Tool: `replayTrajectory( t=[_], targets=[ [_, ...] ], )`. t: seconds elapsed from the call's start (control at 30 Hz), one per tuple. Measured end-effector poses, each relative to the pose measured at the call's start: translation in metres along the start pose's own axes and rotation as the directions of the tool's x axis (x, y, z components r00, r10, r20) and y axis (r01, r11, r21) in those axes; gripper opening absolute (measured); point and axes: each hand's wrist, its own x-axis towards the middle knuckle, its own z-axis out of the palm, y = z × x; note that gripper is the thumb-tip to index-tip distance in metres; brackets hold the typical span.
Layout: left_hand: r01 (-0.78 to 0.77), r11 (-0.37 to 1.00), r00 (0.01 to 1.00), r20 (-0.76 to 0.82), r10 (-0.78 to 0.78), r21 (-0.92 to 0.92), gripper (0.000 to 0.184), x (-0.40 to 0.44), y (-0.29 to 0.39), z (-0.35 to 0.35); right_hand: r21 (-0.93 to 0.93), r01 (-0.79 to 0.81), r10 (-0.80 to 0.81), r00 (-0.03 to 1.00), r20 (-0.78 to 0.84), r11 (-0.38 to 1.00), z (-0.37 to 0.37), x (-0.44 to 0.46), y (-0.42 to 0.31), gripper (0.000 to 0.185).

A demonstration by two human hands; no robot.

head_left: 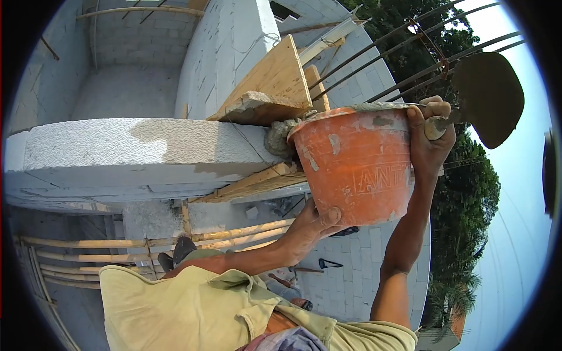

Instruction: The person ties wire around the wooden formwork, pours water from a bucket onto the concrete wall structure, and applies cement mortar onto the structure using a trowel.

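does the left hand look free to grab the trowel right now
Probably not: the left hand is busy at the base of the orange bucket, which sits between it and the trowel in the right hand.

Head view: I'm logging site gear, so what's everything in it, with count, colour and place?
Bucket: one, orange, right of centre
Trowel: one, dark blade, upper right
Mortar: one lump, grey, left of bucket
Boards: at least three, tan, left of bucket
Walls: several, pale, left and behind
Rebar: several bars, dark, upper right
Bamboo: several poles, tan, mostly lower left
Trees: several, green, right
Sky: blue, far right
Other person: one, partly seen, below
Shirt: one, pale yellow-green, bottom
Left hand: one, bare, at bucket's base
Right hand: one, bare, fingers around trowel handle
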Motion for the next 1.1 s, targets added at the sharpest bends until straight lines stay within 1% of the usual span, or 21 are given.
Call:
replayTrajectory(
  t=[0.13, 0.2, 0.27, 0.33, 0.37, 0.4, 0.43, 0.47, 0.5, 0.53, 0.63, 0.7, 0.73, 0.8, 0.83, 0.87, 0.93, 0.97, 1.0, 1.07, 1.1],
  targets=[
    [0.063, 0.998, 0.995, 0.076, -0.063, 0.003, 0.101, 0.011, 0.004, 0.014, -0.05, 0.021, -0.024, 0.998, -0.06, 0.999, -0.009, 0.006, -0.006, 0.031],
    [0.018, 0.998, 0.999, 0.05, -0.021, 0.053, 0.115, 0.006, 0.013, 0.033, 0.178, -0.053, 0.07, 0.993, -0.091, 0.983, -0.013, 0.011, -0.013, 0.029],
    [0.036, 0.999, 0.998, 0.042, -0.036, -0.001, 0.109, 0.012, 0.009, 0.03, 0.121, -0.052, 0.058, 0.997, -0.046, 0.991, -0.014, 0.013, -0.01, 0.027],
    [0.052, 0.997, 0.999, -0.009, -0.053, -0.052, 0.104, 0.003, 0.006, 0.028, -0.034, -0.162, 0.162, 0.987, -0.009, 0.986, -0.008, 0.003, -0.003, 0.026],
    [0.031, 0.998, 0.999, 0.006, -0.031, -0.051, 0.104, 0.004, 0.011, 0.031, -0.024, -0.062, 0.062, 0.998, 0.015, 0.998, -0.013, 0.003, 0.005, 0.026],
    [0.016, 0.998, 1.0, 0.016, -0.015, -0.06, 0.105, 0.004, 0.014, 0.034, 0.036, -0.037, 0.038, 0.999, -0.031, 0.999, -0.013, 0.002, -0.002, 0.024],
    [0.006, 0.997, 1.0, -0.029, -0.008, -0.079, 0.105, 0.003, 0.013, 0.036, 0.14, -0.047, 0.055, 0.997, -0.057, 0.989, -0.015, 0.0, -0.004, 0.023],
    [-0.027, 0.999, 1.0, 0.001, 0.027, -0.046, 0.105, 0.005, 0.016, 0.036, 0.233, -0.073, 0.1, 0.989, -0.109, 0.97, -0.011, -0.003, -0.007, 0.022],
    [-0.053, 0.998, 0.998, 0.033, 0.054, -0.015, 0.106, 0.006, 0.017, 0.035, 0.14, -0.07, 0.079, 0.995, -0.059, 0.988, -0.013, 0.0, 0.003, 0.017],
    [-0.045, 0.999, 0.999, 0.003, 0.045, -0.02, 0.106, 0.006, 0.015, 0.036, 0.042, -0.065, 0.066, 0.998, -0.005, 0.997, -0.016, -0.001, 0.011, 0.013],
    [-0.029, 0.998, 0.999, -0.036, 0.028, -0.048, 0.109, 0.013, 0.021, 0.035, 0.063, -0.12, 0.124, 0.99, -0.063, 0.991, -0.004, -0.004, -0.008, 0.013],
    [-0.089, 0.996, 0.995, 0.046, 0.09, -0.024, 0.113, 0.007, 0.019, 0.038, 0.192, -0.128, 0.144, 0.987, -0.072, 0.973, -0.004, -0.006, -0.016, 0.013],
    [-0.082, 0.996, 0.996, 0.044, 0.083, -0.025, 0.113, 0.009, 0.019, 0.037, 0.245, -0.136, 0.159, 0.984, -0.076, 0.96, 0.0, -0.008, -0.022, 0.013],
    [-0.058, 0.998, 0.992, -0.115, 0.056, -0.01, 0.099, 0.009, 0.011, 0.042, 0.073, -0.161, 0.162, 0.987, -0.009, 0.984, 0.005, -0.002, -0.012, 0.015],
    [-0.059, 0.998, 0.993, -0.104, 0.058, -0.009, 0.099, 0.007, 0.011, 0.045, 0.027, -0.209, 0.21, 0.974, -0.087, 0.978, 0.009, -0.005, -0.013, 0.017],
    [-0.07, 0.997, 0.99, -0.124, 0.067, -0.026, 0.099, 0.006, 0.018, 0.05, 0.021, -0.187, 0.188, 0.977, -0.098, 0.982, 0.008, 0.002, -0.009, 0.017],
    [-0.051, 0.997, 0.992, -0.118, 0.043, -0.064, 0.1, 0.004, 0.019, 0.054, 0.112, -0.104, 0.111, 0.992, -0.055, 0.988, -0.009, 0.004, -0.002, 0.016],
    [-0.068, 0.997, 0.994, -0.083, 0.066, -0.024, 0.101, 0.008, 0.019, 0.053, 0.147, -0.055, 0.062, 0.997, -0.045, 0.988, -0.021, 0.007, 0.0, 0.016],
    [-0.085, 0.996, 0.995, -0.052, 0.085, 0.01, 0.102, 0.01, 0.018, 0.053, 0.201, -0.069, 0.093, 0.989, -0.111, 0.977, -0.014, 0.01, -0.006, 0.014],
    [-0.044, 0.998, 0.998, -0.04, 0.042, -0.043, 0.101, 0.012, 0.017, 0.051, -0.061, -0.046, 0.041, 0.996, -0.079, 0.997, -0.01, 0.016, 0.003, 0.014],
    [-0.029, 0.997, 0.998, -0.051, 0.025, -0.077, 0.099, 0.016, 0.02, 0.05, -0.073, -0.035, 0.029, 0.996, -0.087, 0.997, -0.012, 0.015, 0.001, 0.014]
  ],
)
